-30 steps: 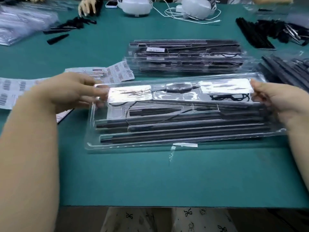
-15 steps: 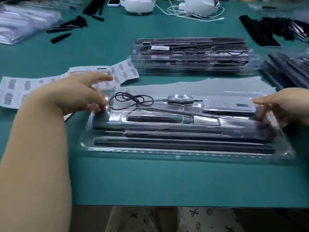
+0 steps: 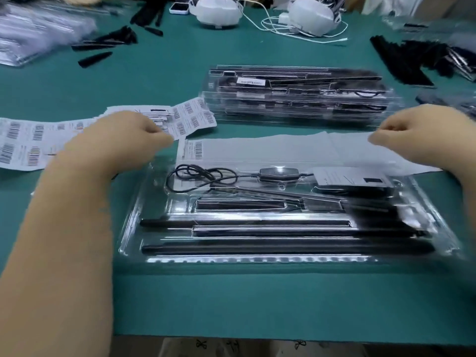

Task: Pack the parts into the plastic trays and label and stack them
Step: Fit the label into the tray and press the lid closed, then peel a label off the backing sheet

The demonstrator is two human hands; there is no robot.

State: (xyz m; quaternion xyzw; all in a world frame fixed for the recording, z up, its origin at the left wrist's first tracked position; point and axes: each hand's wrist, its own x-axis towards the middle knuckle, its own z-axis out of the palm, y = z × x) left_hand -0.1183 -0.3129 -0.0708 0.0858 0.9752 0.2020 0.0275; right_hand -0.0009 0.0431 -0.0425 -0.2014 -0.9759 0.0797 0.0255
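Note:
A clear plastic tray (image 3: 134, 228) lies in front of me on the green table, filled with long black rods (image 3: 270, 247), a coiled black cable (image 3: 195, 176) and a small card (image 3: 353, 177). Just behind it lies a flat white bag (image 3: 270, 150) with a barcode label (image 3: 198, 149). My left hand (image 3: 121, 140) has curled fingers pinching the bag's left far corner. My right hand (image 3: 422, 132) pinches the bag's far edge near its right end. Neither hand touches the tray.
A stack of filled, labelled trays (image 3: 296, 96) stands behind the bag. Barcode label sheets (image 3: 31, 140) spread out at the left. Loose black parts (image 3: 412, 60) lie at the far right and at the far left (image 3: 108, 42). Two white headsets (image 3: 216, 11) with cables sit at the back.
The tray was lowered flat onto the table. Both hands let go of its ends and moved back to the white bag behind it.

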